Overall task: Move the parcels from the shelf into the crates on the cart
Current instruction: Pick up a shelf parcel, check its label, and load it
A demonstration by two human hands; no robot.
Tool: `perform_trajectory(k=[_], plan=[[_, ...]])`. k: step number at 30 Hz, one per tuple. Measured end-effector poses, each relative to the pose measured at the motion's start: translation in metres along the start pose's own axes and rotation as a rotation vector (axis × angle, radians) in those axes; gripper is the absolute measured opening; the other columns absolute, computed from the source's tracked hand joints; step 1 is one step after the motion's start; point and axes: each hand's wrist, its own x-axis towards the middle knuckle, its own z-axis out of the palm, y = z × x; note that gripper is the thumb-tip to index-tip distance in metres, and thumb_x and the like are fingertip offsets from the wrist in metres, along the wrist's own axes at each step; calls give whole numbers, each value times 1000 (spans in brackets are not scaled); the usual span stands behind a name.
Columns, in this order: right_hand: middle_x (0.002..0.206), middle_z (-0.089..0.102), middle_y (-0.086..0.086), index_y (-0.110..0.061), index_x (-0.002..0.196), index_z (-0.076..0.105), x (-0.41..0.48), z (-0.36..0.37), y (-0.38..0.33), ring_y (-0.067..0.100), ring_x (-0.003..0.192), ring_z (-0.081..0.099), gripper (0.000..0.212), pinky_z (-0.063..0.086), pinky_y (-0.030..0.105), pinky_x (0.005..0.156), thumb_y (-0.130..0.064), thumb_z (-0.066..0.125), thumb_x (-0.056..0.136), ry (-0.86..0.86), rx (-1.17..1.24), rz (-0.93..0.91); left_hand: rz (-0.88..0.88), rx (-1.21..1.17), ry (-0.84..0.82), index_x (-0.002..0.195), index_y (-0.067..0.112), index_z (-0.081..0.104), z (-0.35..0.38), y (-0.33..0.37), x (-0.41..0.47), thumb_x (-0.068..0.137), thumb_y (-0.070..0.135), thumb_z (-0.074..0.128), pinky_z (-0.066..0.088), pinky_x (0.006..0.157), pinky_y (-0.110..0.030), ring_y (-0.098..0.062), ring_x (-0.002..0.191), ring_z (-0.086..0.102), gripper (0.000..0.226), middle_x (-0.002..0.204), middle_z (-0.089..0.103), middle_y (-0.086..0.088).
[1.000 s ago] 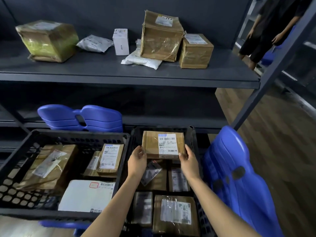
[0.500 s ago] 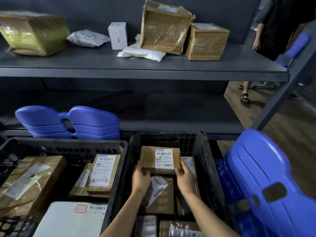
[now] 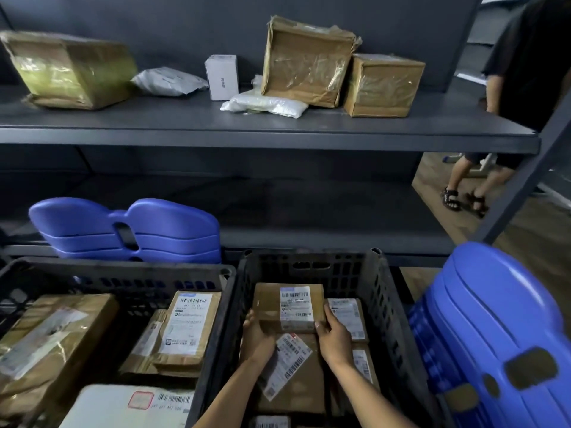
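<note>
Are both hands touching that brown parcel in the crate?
Touching. The head view shows the left hand holding the parcel at its left edge, the right hand at its right edge.

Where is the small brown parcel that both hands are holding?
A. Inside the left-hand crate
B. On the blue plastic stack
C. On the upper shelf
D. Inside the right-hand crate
D: the left hand and the right hand grip the parcel by its two ends, and it sits within the walls of the right-hand crate.
</note>
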Motion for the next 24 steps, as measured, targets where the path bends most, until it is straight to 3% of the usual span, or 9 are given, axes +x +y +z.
perform_trajectory(k=[3,6,8,10,11,13,16,19,24], plan=[[131,61,8,-16,148,34,2,2,2,25,117,58,52,44,25,84,-14,51,99,-5,-11,-10,42,5,-17,122,10,56,5,-6,3,81,13,73,39,78,-10,-14,113,57,45,122,55,-3],[137,56,7,-18,152,23,5,0,1,24,124,53,60,43,25,92,-19,51,99,-57,-54,-23,68,5,-4,127,11,53,7,-7,5,82,16,73,41,84,-14,-15,118,55,50,129,52,-3],[144,49,5,-20,154,12,0,-3,-1,22,128,50,68,42,22,92,-22,51,99,-95,-99,-26,141,27,38,134,9,46,7,-6,1,83,18,72,38,98,-18,-12,131,42,58,144,39,2],[156,31,3,-20,155,4,-9,-7,0,21,137,40,72,38,22,99,-23,51,100,-115,-166,-67,201,-29,50,146,8,31,7,-3,-8,87,13,68,17,118,-27,-10,140,18,70,147,17,7],[160,19,1,-19,155,1,-15,-9,1,19,143,30,72,34,22,104,-22,49,100,-113,-233,-111,233,-35,41,147,9,28,7,-2,-12,89,10,65,10,121,-31,-11,142,12,69,149,17,7],[163,1,-2,-19,155,-1,-23,-12,3,15,149,9,69,27,21,110,-21,43,102,-109,-394,-213,264,89,-40,150,13,25,10,-3,-18,91,10,57,4,122,-33,-14,148,3,67,159,14,-2],[161,-13,-3,-16,155,-1,-25,-14,6,14,149,-8,65,15,24,118,-21,38,103,-187,-567,-320,225,494,-208,155,11,0,12,-14,-17,95,23,47,-1,120,-30,-22,149,-11,78,163,-5,-7],[159,-21,-3,-14,154,-5,-23,-11,5,15,148,-13,66,16,25,118,-25,36,104,-256,-657,-324,197,697,-304,152,5,-14,14,-16,-16,94,30,45,0,122,-34,-26,149,-14,86,161,-16,-11],[158,-26,-3,-13,153,-9,-22,-10,5,15,147,-16,69,15,27,118,-26,37,103,-278,-710,-312,222,794,-361,150,6,-19,9,-16,-15,96,31,48,-4,122,-36,-25,147,-21,91,159,-24,-11]])
